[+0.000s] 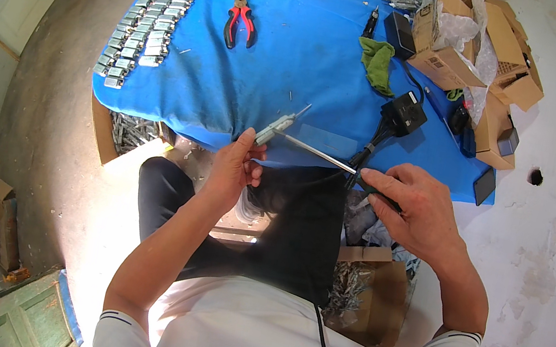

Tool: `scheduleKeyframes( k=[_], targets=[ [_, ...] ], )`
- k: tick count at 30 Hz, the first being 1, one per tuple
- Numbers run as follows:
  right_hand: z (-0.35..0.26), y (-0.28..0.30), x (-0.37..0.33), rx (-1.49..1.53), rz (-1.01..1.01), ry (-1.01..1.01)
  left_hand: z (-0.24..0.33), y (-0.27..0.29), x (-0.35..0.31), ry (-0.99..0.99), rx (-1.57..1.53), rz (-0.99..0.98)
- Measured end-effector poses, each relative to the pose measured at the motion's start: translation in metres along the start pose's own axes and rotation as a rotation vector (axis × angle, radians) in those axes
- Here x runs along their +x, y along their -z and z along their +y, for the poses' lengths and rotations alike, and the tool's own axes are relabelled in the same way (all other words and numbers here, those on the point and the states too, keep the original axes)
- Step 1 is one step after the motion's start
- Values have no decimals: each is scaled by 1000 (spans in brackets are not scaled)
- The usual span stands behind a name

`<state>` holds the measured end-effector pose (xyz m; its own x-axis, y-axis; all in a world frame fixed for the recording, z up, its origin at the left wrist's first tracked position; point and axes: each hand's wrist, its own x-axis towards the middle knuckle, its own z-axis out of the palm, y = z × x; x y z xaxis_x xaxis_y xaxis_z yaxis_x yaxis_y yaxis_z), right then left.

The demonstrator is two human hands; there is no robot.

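Observation:
My left hand [236,165] is closed on a slim, pale grey-green part [275,128] with a thin metal rod at its far end. It is held just over the table's near edge. In my right hand [412,205] is a screwdriver [319,153], gripped by its dark handle. Its long metal shaft points left, and the tip meets the side of the pale part; whether it sits in a screw is too small to tell. A clear flat strip [328,140] lies on the blue cloth [274,69] just beyond the shaft.
Rows of small metal parts [140,34] cover the table's left side, with red-and-black pliers [241,21] beside them. To the right lie a green rag [377,65], a black device with cables [404,114] and cardboard boxes [453,63]. Below, a carton [385,304] holds metal pieces.

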<state>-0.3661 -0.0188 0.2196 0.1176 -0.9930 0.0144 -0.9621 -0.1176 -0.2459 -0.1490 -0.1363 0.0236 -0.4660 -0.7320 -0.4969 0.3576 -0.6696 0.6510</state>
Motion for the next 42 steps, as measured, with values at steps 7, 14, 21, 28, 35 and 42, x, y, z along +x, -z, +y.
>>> scheduleKeyframes(
  k=[7,14,21,28,35,42],
  targets=[
    [-7,3,7,-98,4,80,2,-2,-1,13,1,5],
    [-30,20,21,-270,-80,159,-1,-1,2,8,35,31],
    [-33,17,42,-300,-88,253,-3,-1,1,31,-36,-17],
    [-11,24,53,-50,-163,187,-3,-1,3,17,3,-10],
    [9,27,66,135,-210,161,-4,-3,2,-17,92,38],
    [-8,32,73,-239,-276,323,-5,-5,2,12,61,59]
  ],
)
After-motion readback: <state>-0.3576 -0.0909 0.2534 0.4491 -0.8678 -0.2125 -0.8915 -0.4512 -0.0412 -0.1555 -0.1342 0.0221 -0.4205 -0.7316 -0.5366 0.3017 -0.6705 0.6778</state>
